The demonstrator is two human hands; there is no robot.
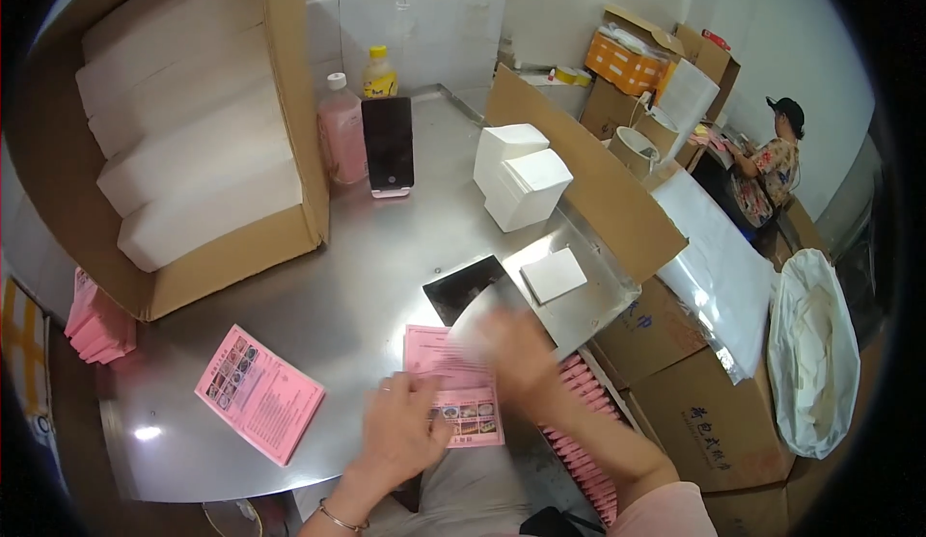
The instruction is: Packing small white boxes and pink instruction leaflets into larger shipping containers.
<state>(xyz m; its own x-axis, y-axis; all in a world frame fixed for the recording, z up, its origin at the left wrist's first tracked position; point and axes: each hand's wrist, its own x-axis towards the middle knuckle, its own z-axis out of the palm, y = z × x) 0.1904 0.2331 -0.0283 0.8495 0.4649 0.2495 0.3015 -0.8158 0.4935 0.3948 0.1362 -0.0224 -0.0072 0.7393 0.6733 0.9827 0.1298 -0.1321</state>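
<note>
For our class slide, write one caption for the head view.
Left hand on a pink printed sheet, blurred right hand with a white item, above a metal table.

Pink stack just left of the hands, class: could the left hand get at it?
Probably yes: bare tabletop lies between the left hand and the pink stack, though that hand rests on a pink leaflet.

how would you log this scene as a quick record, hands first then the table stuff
left hand: touching pink printed leaflet
right hand: motion-blurred, at a white item; grip unclear
table left: pink leaflet stack
table rear: upright smartphone, two bottles
rear left: open cardboard box holding white bundles
</note>
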